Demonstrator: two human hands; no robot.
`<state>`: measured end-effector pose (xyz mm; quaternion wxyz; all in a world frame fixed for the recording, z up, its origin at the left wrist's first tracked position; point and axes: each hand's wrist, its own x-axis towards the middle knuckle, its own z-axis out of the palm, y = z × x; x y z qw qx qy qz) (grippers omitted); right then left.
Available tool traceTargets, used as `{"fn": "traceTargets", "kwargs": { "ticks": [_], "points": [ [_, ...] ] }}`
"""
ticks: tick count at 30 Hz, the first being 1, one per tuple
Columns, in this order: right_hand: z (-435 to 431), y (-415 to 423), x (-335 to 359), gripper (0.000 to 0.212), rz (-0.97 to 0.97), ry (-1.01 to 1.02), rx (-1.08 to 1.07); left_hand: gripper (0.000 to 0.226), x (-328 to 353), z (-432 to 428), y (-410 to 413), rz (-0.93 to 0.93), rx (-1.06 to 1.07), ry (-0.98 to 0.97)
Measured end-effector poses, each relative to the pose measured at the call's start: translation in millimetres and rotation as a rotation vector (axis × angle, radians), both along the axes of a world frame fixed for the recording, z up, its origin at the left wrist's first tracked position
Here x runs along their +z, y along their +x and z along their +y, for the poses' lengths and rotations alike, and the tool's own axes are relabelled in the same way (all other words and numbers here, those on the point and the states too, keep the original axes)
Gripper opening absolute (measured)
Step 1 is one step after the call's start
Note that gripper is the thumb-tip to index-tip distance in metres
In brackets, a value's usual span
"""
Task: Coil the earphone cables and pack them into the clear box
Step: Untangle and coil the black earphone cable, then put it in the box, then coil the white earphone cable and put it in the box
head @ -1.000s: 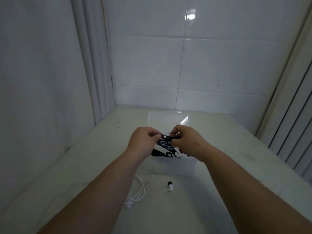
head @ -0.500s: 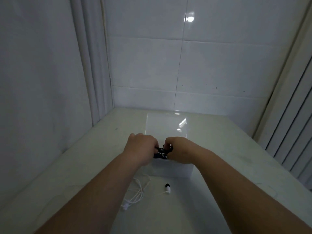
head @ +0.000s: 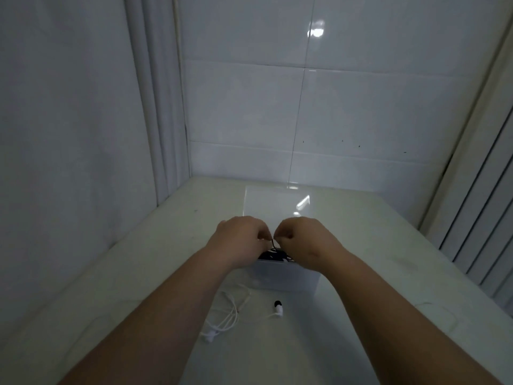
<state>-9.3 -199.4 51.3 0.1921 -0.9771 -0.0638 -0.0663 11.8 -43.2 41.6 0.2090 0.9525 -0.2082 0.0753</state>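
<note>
Together, the left hand (head: 241,240) and right hand (head: 302,240) hang knuckles-up over the clear box (head: 288,277), fingers curled, both pinching the black earphone cable (head: 273,255), whose bundle sits just inside the near rim. It looks light, limp and springy, best pinched across its loops. At seven o'clock from the box, a white earphone cable (head: 231,312) lies loose on the counter (head: 388,259).

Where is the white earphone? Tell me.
Head view: the white earphone lies loose on the table, just in front of the clear box, between the forearms, nearer the left one.
</note>
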Motion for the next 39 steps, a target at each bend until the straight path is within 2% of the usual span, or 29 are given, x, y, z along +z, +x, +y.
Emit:
{"fn": "traceTargets", "kwargs": {
  "ticks": [4,9,13,16,18,21,26,31,33,36,39],
  "points": [
    [1,-19,-7,0.020,-0.229,0.185,-0.057,0.016,0,15,-16,0.004,0.002,-0.282],
    [2,-39,-23,0.013,-0.329,0.391,-0.079,0.015,-4,38,-28,0.016,-0.023,-0.337],
    [4,-46,-34,0.015,-0.287,0.466,-0.032,0.017,-5,49,-33,0.013,-0.042,-0.359],
    [9,-48,-42,0.015,-0.198,0.428,0.032,0.006,-14,53,-33,0.010,0.000,-0.399],
    [12,-51,-45,0.013,-0.143,0.386,0.082,0.017,-23,57,-32,-0.015,0.055,-0.418],
    [18,-54,-44,0.010,-0.087,0.320,0.168,0.028,-31,67,-32,0.002,0.111,-0.347],
    [19,-56,-44,0.009,0.002,0.266,0.241,0.029,-33,81,-31,0.008,0.232,-0.133],
    [16,-54,-47,0.012,0.064,0.174,0.239,0.038,-36,86,-30,0.202,0.278,0.038],
    [17,-53,-48,0.014,0.079,0.159,0.237,0.033,-37,86,-31,0.240,0.252,0.113],
    [17,-54,-46,0.014,0.113,0.170,0.221,0.014,-38,85,-32,0.242,0.193,0.100],
    [14,-55,-43,0.013,0.112,0.206,0.183,0.019,-37,84,-31,0.218,0.137,0.023]
  ]
}}
